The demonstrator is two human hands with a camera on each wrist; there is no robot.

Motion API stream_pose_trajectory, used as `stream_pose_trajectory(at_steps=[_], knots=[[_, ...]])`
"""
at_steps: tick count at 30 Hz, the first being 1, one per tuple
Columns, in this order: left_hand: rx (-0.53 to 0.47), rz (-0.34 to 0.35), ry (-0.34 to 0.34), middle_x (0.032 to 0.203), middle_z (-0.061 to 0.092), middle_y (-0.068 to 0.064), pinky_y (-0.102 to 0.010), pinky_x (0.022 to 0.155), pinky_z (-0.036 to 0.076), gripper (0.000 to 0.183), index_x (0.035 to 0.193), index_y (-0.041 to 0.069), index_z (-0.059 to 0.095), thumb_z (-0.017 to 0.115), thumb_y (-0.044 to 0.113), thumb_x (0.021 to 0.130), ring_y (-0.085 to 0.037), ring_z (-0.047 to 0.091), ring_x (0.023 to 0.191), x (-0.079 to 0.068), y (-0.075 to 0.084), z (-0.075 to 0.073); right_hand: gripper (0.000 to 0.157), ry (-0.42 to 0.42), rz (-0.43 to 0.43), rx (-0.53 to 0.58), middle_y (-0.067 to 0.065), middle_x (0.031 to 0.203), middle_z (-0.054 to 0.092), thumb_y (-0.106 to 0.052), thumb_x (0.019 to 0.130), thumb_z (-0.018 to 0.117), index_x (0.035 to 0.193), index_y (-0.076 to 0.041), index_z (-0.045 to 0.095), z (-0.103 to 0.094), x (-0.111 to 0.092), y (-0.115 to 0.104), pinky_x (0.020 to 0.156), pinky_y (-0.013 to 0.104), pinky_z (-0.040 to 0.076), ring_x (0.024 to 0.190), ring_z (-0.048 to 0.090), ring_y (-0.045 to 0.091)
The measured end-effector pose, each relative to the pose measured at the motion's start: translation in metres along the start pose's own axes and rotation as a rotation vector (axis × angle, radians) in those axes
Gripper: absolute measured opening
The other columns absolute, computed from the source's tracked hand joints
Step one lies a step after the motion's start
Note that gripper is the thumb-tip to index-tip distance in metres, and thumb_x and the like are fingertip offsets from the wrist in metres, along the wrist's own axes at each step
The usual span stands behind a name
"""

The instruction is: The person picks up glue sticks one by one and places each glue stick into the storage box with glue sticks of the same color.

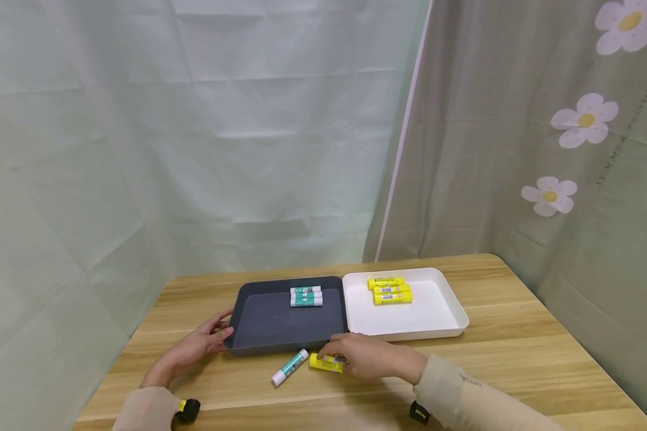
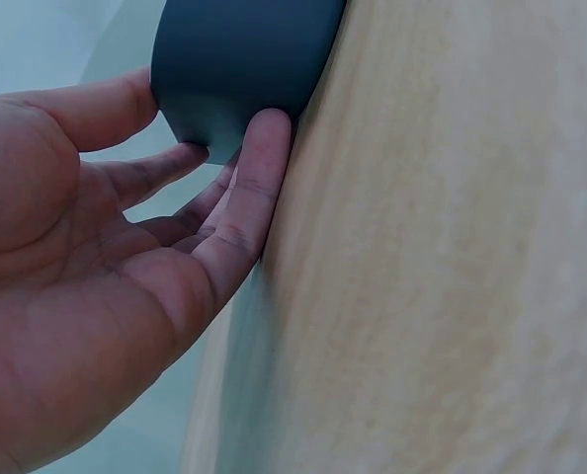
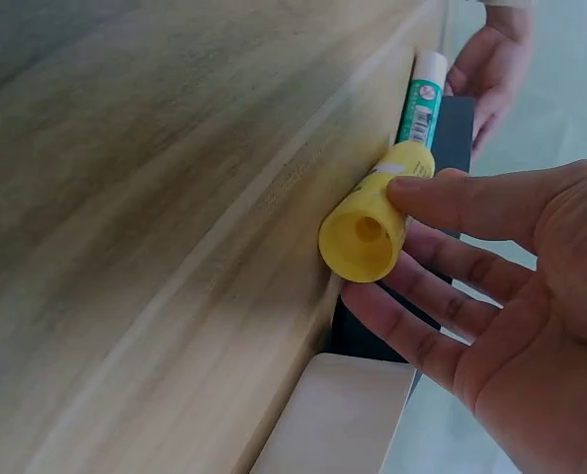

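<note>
My right hand (image 1: 363,356) pinches a yellow glue stick (image 1: 325,362) at the table's front, thumb on one side and fingers on the other. In the right wrist view the hollow end of this yellow glue stick (image 3: 363,237) faces the camera. Just left of it a green-and-white glue stick (image 1: 290,367) lies slanted on the table. My left hand (image 1: 202,340) rests its fingertips against the near left corner of the dark grey tray (image 1: 264,323). The left wrist view shows those fingers (image 2: 259,168) fairly straight on the tray wall.
Inside the dark tray lie three green-and-white glue sticks (image 1: 306,296) side by side. Three yellow glue sticks (image 1: 390,291) lie in the white tray (image 1: 431,311), which adjoins it on the right. Behind the wooden table (image 1: 517,353) hangs a pale curtain (image 1: 269,149).
</note>
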State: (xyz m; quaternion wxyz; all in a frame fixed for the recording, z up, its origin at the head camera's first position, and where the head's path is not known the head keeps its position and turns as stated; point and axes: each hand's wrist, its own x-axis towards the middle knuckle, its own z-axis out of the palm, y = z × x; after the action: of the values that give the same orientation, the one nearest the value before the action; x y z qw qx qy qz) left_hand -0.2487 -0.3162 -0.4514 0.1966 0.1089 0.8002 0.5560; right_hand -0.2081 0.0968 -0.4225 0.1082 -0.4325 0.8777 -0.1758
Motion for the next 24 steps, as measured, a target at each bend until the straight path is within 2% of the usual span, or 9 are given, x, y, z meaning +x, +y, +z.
stream_pose_trajectory(at_steps=[10,14,20,24], knots=[[0.006,0.005,0.003,0.148,0.026,-0.035,-0.040,0.102,0.052,0.070,0.166,0.000,0.009,0.049,0.022,0.113,-0.038,0.049,0.129,-0.0001,0.0015,0.0000,0.065,-0.024,-0.021,0.029,-0.011,0.114,0.065,0.017,0.083,0.067,0.133,-0.025,0.072,0.0019,-0.0022,0.0061,0.089,0.021,0.052,0.097,0.057,0.001],[0.004,0.006,-0.005,0.149,0.025,-0.035,-0.041,0.102,0.052,0.070,0.166,0.000,0.008,0.049,0.023,0.113,-0.038,0.049,0.130,-0.0001,0.0012,-0.0007,0.066,-0.025,-0.022,0.021,-0.012,0.114,0.065,0.015,0.084,0.068,0.134,-0.028,0.071,0.0035,-0.0034,0.0074,0.086,0.021,0.052,0.095,0.056,0.001],[0.008,-0.002,-0.003,0.149,0.025,-0.035,-0.043,0.103,0.052,0.070,0.166,0.001,0.008,0.049,0.022,0.113,-0.040,0.047,0.131,-0.0007,0.0008,-0.0011,0.065,-0.012,-0.032,0.017,-0.012,0.112,0.064,0.013,0.085,0.072,0.135,-0.029,0.069,0.0051,-0.0041,0.0067,0.089,0.021,0.052,0.098,0.055,0.000],[0.009,-0.002,-0.003,0.149,0.025,-0.035,-0.044,0.104,0.051,0.071,0.166,0.001,0.009,0.049,0.023,0.113,-0.041,0.046,0.132,-0.0009,0.0006,-0.0007,0.067,-0.011,-0.036,0.031,-0.012,0.111,0.063,0.016,0.083,0.069,0.134,-0.028,0.070,0.0049,-0.0046,0.0064,0.088,0.020,0.051,0.096,0.055,0.002]])
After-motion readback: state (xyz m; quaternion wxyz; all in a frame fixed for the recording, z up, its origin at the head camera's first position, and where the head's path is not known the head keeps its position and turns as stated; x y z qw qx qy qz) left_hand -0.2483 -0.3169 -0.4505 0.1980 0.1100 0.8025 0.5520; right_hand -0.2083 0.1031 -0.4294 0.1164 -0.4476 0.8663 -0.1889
